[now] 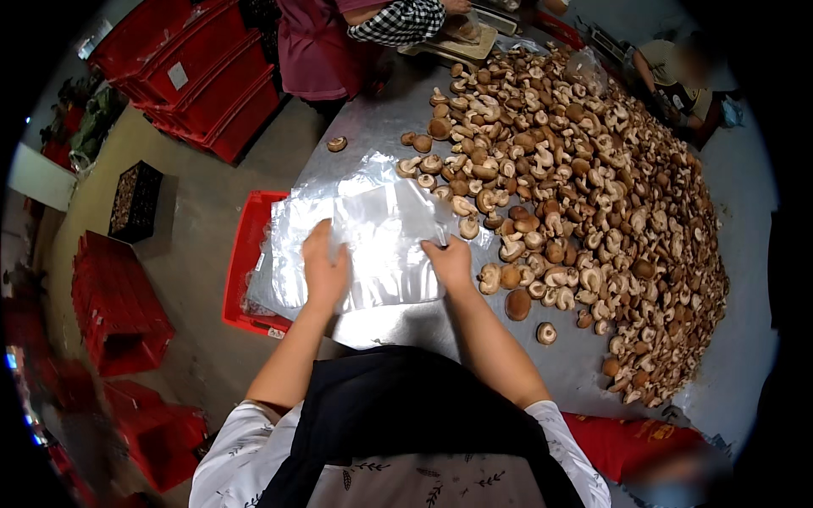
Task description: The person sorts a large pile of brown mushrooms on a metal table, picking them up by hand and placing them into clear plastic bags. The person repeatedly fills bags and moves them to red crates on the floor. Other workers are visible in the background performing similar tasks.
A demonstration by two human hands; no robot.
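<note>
Clear plastic bags lie overlapping at the near left of a metal table, glossy with reflected light. My right hand pinches the right edge of the top bag between thumb and fingers. At the bag's left side is my left hand, thumb and fingers apart; part of its fingers is hidden by the plastic, so its hold cannot be told. A large heap of shiitake mushrooms spreads to the right, its nearest mushrooms close to my right hand. One mushroom lies alone beyond the bags.
A red crate stands against the table's left side. Stacked red crates and a black crate are on the floor at left. One person in a maroon garment stands by a scale; others are at the far right and lower right.
</note>
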